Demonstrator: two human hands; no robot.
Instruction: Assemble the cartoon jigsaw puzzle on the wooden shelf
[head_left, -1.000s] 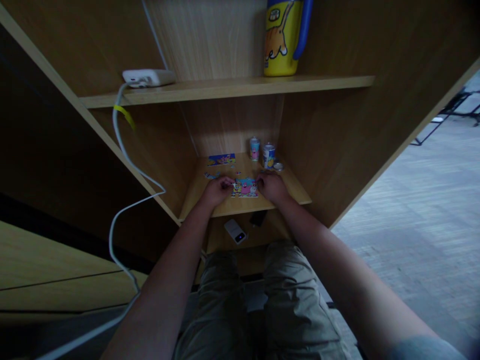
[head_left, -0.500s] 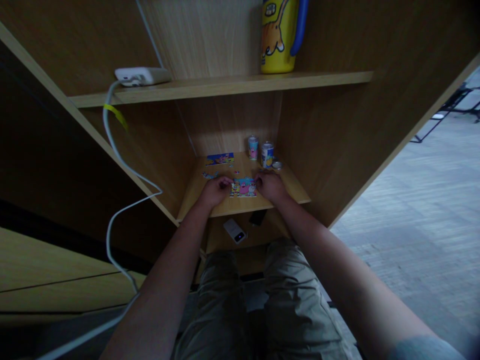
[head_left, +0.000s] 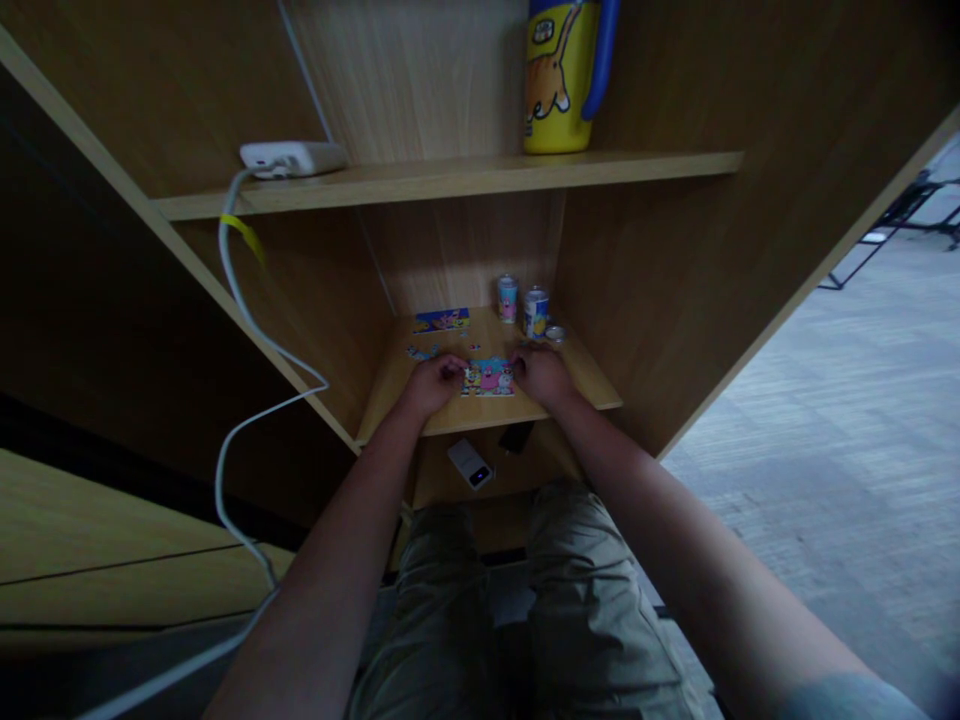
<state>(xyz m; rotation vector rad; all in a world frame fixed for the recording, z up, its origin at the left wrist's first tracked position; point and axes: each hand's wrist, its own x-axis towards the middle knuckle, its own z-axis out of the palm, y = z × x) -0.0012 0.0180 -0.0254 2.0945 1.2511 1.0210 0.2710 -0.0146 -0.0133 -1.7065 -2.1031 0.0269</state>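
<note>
A small, colourful jigsaw puzzle [head_left: 489,377] with cartoon figures lies flat near the front edge of the middle shelf. At its left edge is my left hand [head_left: 437,383], fingers curled in and fingertips against the pieces. My right hand [head_left: 543,372] is closed at the opposite edge, thumb and fingers bent against the puzzle's upper right side. Loose puzzle pieces [head_left: 422,353] lie behind my left hand, and one small piece [head_left: 475,347] sits just behind the puzzle. Further back lies a blue picture card [head_left: 441,320] with similar figures.
Two small printed cans [head_left: 508,299] [head_left: 535,313] stand at the back right, a round lid [head_left: 555,333] beside them. Above, the upper shelf [head_left: 450,184] carries a yellow mug [head_left: 562,90] and a white charger [head_left: 292,158] whose cable [head_left: 225,440] hangs left. A white device [head_left: 471,464] lies below.
Both hands stay at the puzzle's two sides with hardly any movement. The pieces at the puzzle's left side look closer together. The whole view has shifted slightly.
</note>
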